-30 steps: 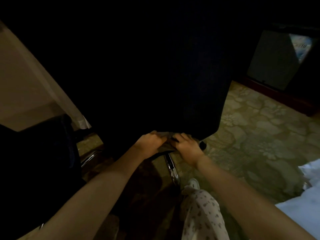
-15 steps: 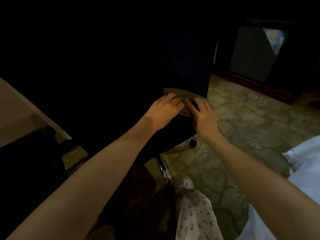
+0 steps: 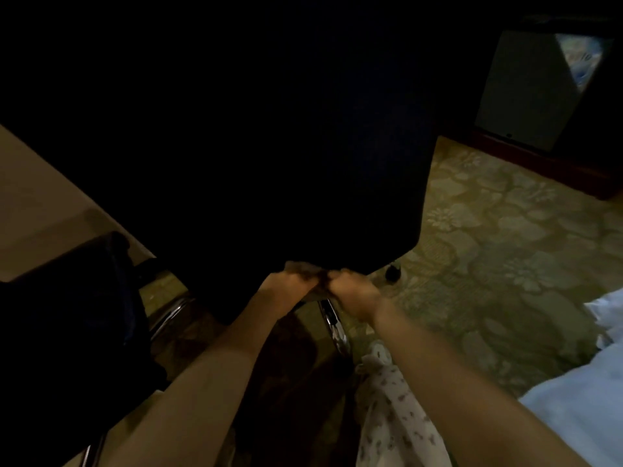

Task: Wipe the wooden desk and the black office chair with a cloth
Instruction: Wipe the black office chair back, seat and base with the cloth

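The black office chair (image 3: pixel 303 163) fills the dim middle of the head view, its back facing me. At the lower edge of that back, my left hand (image 3: pixel 286 286) and my right hand (image 3: pixel 354 293) sit side by side. Both have their fingers curled round a small brownish cloth (image 3: pixel 308 268), which is bunched between them and pressed against the chair's bottom edge. Most of the cloth is hidden by my fingers. Chrome legs (image 3: pixel 333 326) of the chair's base show just below my hands.
A dark bag or cushion (image 3: pixel 67 332) lies at lower left beside a pale wall (image 3: pixel 30 214). Patterned carpet (image 3: pixel 488 264) spreads to the right. A chair castor (image 3: pixel 392 272) stands on it. White bedding (image 3: pixel 590 399) is at lower right, dark furniture (image 3: pixel 539 96) at upper right.
My hands and the cloth have slid down the chair back, from partway up it half a second ago to its bottom edge now. My fingers have curled tighter round the cloth.
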Available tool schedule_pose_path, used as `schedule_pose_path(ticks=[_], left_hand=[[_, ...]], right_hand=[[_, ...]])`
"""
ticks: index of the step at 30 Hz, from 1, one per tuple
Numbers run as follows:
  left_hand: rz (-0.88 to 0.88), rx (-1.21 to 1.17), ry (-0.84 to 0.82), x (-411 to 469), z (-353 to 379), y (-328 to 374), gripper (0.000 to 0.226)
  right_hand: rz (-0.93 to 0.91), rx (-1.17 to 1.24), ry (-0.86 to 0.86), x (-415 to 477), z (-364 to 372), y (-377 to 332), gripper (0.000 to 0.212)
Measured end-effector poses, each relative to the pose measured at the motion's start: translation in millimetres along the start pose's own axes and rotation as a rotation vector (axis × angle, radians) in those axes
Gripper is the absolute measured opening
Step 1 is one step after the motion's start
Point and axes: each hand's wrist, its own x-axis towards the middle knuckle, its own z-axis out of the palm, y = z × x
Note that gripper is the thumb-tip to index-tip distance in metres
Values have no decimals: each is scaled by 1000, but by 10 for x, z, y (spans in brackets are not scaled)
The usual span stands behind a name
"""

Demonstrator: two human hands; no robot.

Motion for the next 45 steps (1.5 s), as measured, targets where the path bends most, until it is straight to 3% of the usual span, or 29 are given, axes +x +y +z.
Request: schedule_pose_path(ticks=[4, 8, 16, 24, 33, 40, 43, 45], left_hand=[[-116, -95, 33, -275, 242, -138, 82], [-126, -230, -10, -511, 177, -191, 54], [-127, -393, -4, -919, 219, -58, 45], [-221, -583, -45, -1448, 311, -151, 38], [-270, -665, 58, -1359, 168, -281, 31], [-241, -567, 26, -906, -8, -138, 36], [-250, -478, -13, -682, -62, -91, 40], [-287, -438, -26, -546, -64, -140, 43]], right_hand=[[-121, -69, -50, -19, 52, -314, 37], [-90, 8, -58, -71, -36, -506, 37], [-37, -14, -157, -328, -37, -674, 35], [173, -36, -119, -538, -229, -637, 43], [656, 410, 180, -692, -179, -375, 22], [980, 820, 376, -589, -148, -29, 29], [1023, 869, 396, -498, -95, 109, 37], [943, 854, 406, -406, -51, 185, 44]])
